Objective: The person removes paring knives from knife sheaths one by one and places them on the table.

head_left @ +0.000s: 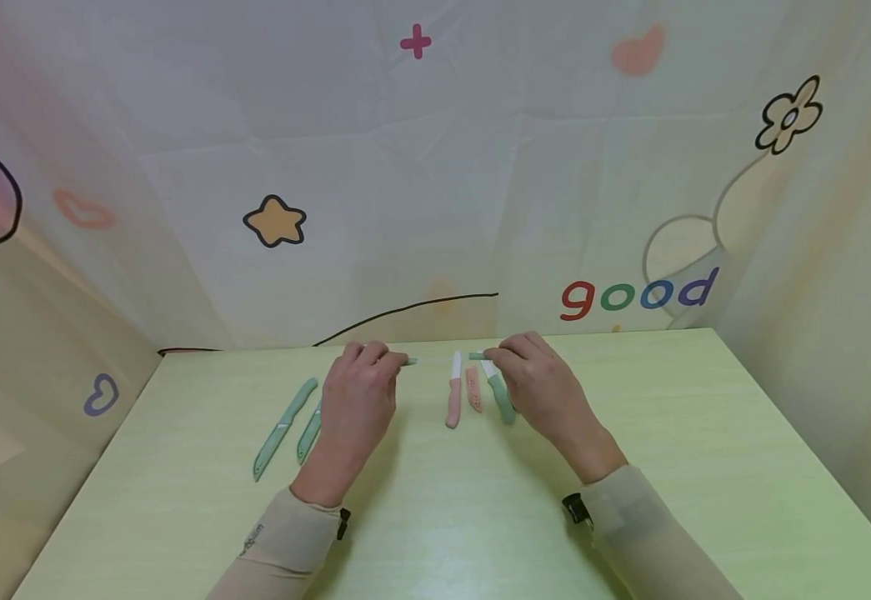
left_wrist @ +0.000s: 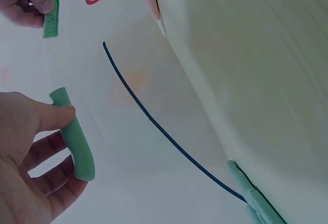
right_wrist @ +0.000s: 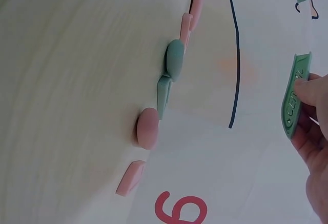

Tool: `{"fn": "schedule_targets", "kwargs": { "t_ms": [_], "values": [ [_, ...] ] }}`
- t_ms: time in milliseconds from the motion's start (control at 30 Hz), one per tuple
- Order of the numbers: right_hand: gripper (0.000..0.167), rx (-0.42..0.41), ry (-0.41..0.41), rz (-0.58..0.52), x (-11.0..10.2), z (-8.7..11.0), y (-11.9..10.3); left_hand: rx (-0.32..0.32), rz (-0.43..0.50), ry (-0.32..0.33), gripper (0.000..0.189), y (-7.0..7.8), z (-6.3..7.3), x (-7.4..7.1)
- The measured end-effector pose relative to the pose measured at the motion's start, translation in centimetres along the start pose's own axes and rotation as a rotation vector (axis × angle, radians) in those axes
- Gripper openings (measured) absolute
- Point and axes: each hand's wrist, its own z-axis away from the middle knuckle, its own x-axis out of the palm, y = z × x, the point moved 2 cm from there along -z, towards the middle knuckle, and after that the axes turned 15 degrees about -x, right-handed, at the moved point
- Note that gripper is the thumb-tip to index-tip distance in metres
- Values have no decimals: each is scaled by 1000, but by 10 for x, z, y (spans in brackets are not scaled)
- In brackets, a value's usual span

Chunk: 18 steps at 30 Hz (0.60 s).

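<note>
Knife in work: L hand pinches its green handle btwn thumb & fingers, held up off the table toward the far edge, a bit L of centre; thin pale blade only faintly visible, pointing R. R hand pinches the loose green sheath likewise, thumb on its lettered face, approx level w/ the handle, mouth end toward L hand; a gap shows btwn the two. Whether sheath is going on or coming off, can't tell from stills. Either way, to do it well: blade & sheath on one straight line, flat sides matched, slow push/pull along that line w/o twisting, R fingertips kept back from the mouth, well clear of the edge; pale blade vs pale backdrop is easy to misjudge, so check the tip first. Pose: forearms come in from the near edge, one each side, slanting inward; backs of hands up, wrists raised, fingertips facing each other. Below, nr far edge: pink knife, pink sheath just R of it, then green knife w/ bare blade, partly behind R hand. Toward table's L edge, two sheathed green knives, one partly hidden by L hand.
</note>
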Motion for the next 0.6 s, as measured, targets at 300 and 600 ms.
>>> {"fn": "schedule_targets", "kwargs": {
  "t_ms": [300, 600],
  "values": [
    [21, 82, 24, -52, 1, 1, 1, -12, 14, 17, 18, -3, 0, 0],
    [18, 166, 44, -105, 7, 2, 2, -101, 60, -42, 15, -7, 2, 1]
  ]
}}
